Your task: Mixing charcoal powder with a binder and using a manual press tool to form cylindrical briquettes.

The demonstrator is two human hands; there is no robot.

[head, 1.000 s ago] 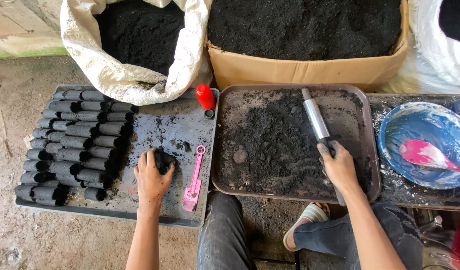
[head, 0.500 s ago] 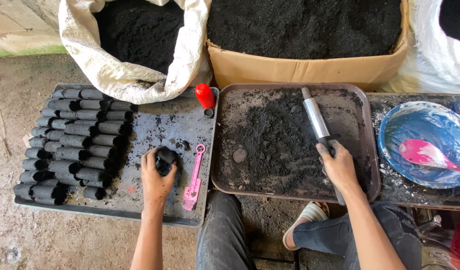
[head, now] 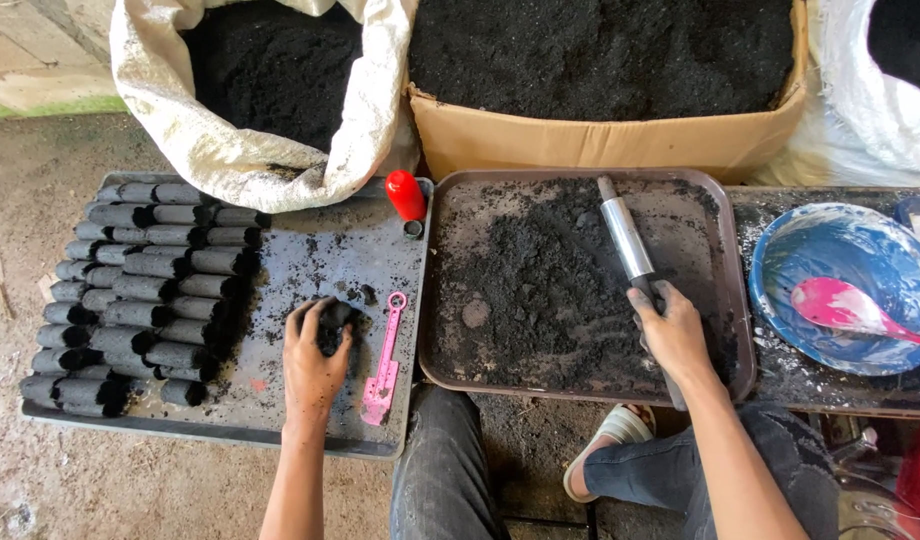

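Note:
My left hand (head: 312,362) rests on the grey tray (head: 310,250), fingers curled over a black charcoal cylinder (head: 334,317) lying on the tray. A pink plastic tool (head: 384,362) lies just right of that hand. My right hand (head: 672,333) grips the lower end of a metal tube mould (head: 625,236), which lies slanted on the brown tray (head: 732,300) among loose black powder (head: 540,280). Several finished black cylinders (head: 140,290) lie in rows on the grey tray's left side.
A white sack (head: 280,170) and a cardboard box (head: 600,145), both full of black powder, stand behind the trays. A red bottle (head: 406,196) sits between the trays. A blue bowl (head: 840,285) with a pink spoon (head: 860,310) is at right. My knees are below.
My left hand has shifted slightly right and closed more over the black cylinder. My right hand and the metal tube have stayed in place.

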